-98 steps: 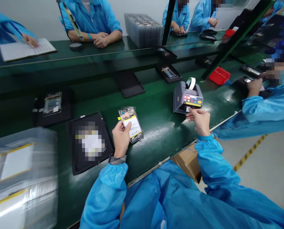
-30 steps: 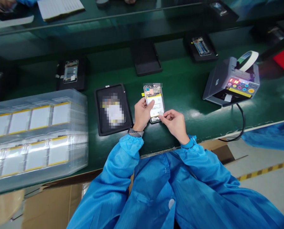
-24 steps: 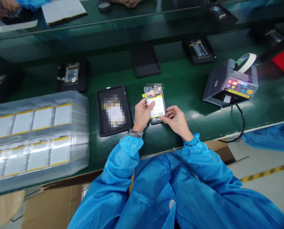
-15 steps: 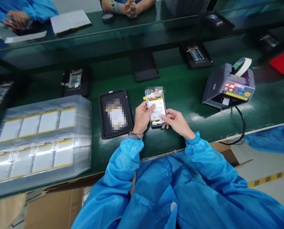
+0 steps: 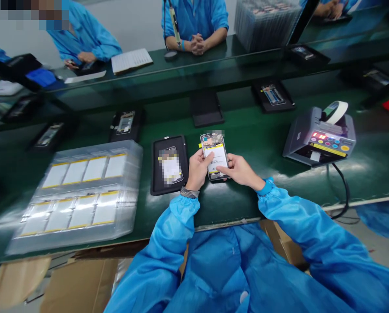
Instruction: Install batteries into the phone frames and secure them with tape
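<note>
An opened phone (image 5: pixel 218 153) with a white battery inside is held above the green bench, its circuit board at the far end. My left hand (image 5: pixel 199 169) grips its left edge, thumb lying on the battery. From the right, my right hand (image 5: pixel 242 169) holds the lower right edge, its thumb pressed on the battery's lower part. A yellow tab shows at the phone's upper left. Left of my hands, a black tray (image 5: pixel 154 184) bears a second opened phone (image 5: pixel 171 167), partly blurred out.
Clear plastic trays of white batteries (image 5: pixel 131 191) are stacked at left. A tape dispenser (image 5: pixel 321 139) stands at right, its cable hanging off the edge. Behind are a bare black tray (image 5: pixel 206 111) and several trays with phones. Co-workers' hands (image 5: pixel 197 44) rest across the bench.
The camera view has tilted up and turned left, so the bench items appear lower and further right. My right thumb has slid leftward on the battery. Both hands still hold the phone.
</note>
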### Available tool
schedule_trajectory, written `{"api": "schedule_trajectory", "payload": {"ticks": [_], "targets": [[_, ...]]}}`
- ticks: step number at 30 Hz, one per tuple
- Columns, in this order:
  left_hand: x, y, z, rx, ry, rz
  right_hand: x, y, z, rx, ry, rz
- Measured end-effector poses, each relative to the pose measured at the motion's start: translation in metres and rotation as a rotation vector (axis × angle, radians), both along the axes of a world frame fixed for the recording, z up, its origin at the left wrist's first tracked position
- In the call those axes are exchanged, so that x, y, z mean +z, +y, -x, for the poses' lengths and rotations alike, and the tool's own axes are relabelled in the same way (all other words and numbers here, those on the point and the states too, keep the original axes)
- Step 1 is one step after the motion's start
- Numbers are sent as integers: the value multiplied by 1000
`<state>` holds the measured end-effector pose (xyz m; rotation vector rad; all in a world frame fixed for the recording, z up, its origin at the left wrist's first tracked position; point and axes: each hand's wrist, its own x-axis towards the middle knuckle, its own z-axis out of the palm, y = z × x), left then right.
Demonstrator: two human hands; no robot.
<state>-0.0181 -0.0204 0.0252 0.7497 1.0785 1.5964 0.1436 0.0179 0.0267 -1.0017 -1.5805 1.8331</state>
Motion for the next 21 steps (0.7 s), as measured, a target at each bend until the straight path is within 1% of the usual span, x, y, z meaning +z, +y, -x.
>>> {"api": "schedule_trajectory", "payload": {"ticks": [6, 8, 10, 12, 16, 18, 19, 20, 21], "targets": [[1, 2, 10, 87, 2, 66, -3, 18, 6, 198, 47, 26], [2, 2, 12, 108, -4, 111, -6, 21, 5, 237, 84, 55], [5, 4, 12, 119, 18, 148, -8, 23, 5, 242, 127, 73], [10, 6, 9, 114, 67, 165, -10, 24, 5, 210, 158, 77], [21, 19, -3, 84, 160, 156, -12, 29, 5, 41, 182, 89], [25, 37, -4, 41, 192, 157, -14, 34, 5, -43, 176, 83], [26, 49, -1, 15, 210, 158, -16, 37, 4, -85, 160, 76], [28, 65, 4, 3, 237, 161, -18, 40, 4, -126, 138, 70], [29, 83, 11, 20, 277, 172, -20, 43, 4, -166, 114, 59]]}}
